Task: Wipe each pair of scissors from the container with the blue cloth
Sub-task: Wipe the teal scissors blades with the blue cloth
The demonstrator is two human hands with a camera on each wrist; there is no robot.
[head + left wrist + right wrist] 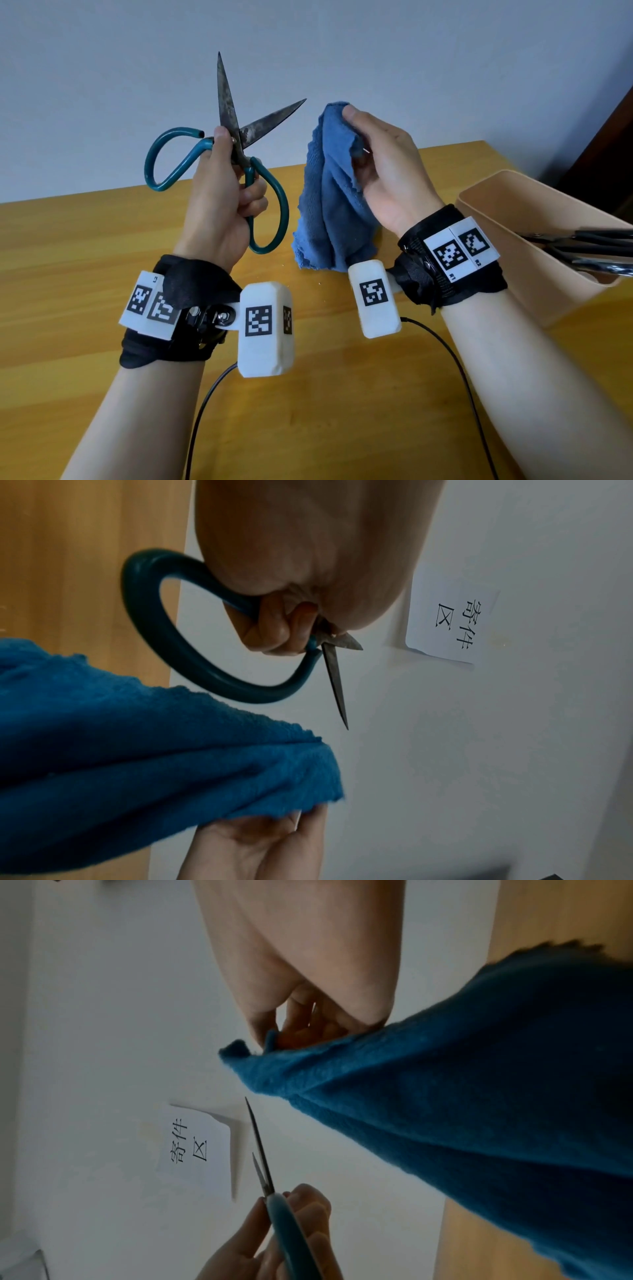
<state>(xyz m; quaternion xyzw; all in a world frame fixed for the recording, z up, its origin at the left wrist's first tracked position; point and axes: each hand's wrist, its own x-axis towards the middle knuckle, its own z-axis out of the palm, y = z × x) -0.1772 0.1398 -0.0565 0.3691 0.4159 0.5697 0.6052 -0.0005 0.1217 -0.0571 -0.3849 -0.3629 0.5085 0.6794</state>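
My left hand (pixel 226 192) grips a pair of teal-handled scissors (pixel 236 113) near the pivot, blades spread apart and pointing up, dark and stained. The left wrist view shows the teal handle loop (pixel 150 642) and one blade (pixel 337 688). My right hand (pixel 380 164) pinches the blue cloth (pixel 332 198) at its top, so it hangs down to the table just right of the scissors, not touching the blades. The right wrist view shows the cloth (pixel 445 1110) and the scissors' blades (pixel 260 1150). A beige container (pixel 534 219) at the right holds more scissors (pixel 582 246) with black handles.
The wooden table (pixel 85 274) runs under both arms, ending at a pale wall (pixel 102 85). A paper label (pixel 452 620) with printed characters is stuck on the wall. Black cables (pixel 459 373) trail from the wrist cameras across the table's near side.
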